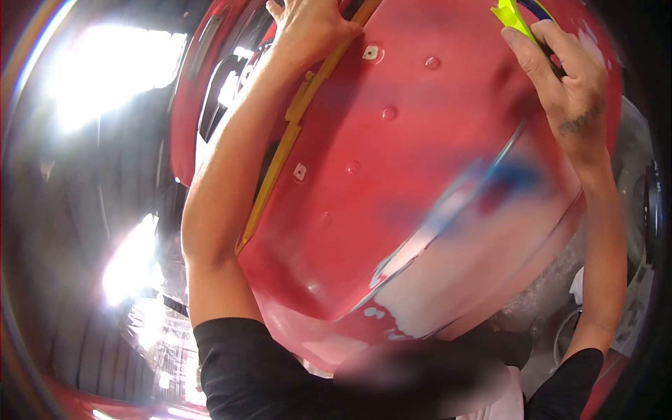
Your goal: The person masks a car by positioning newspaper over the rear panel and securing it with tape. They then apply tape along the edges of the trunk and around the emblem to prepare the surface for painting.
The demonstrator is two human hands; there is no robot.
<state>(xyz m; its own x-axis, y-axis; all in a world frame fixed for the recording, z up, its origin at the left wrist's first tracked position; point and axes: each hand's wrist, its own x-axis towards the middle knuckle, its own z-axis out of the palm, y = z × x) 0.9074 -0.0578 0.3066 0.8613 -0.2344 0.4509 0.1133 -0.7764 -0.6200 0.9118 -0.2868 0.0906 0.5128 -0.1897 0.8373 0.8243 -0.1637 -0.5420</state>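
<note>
A large red car body panel (336, 231) fills the middle of the head view. Grey-white sanded areas, blue smudges and a pale crease run across its lower right side. Along its left edge runs a strip of yellow masking tape (276, 164). At the top of that edge is my left hand (315, 26), fingers spread and thumb against the tape; some fingertips are cut off by the frame. My right hand (570, 80), over the panel's upper right, is closed around a neon-yellow piece (516, 19) with a dark blue curved edge beside it. Its far end leaves the frame.
Small white clips (300, 172) and round dimples dot the panel. Glossy dark bodywork or glass (91, 182) with bright reflections lies to the left. Grey floor (546, 287) and a dark wheel-like shape (652, 203) show at the right.
</note>
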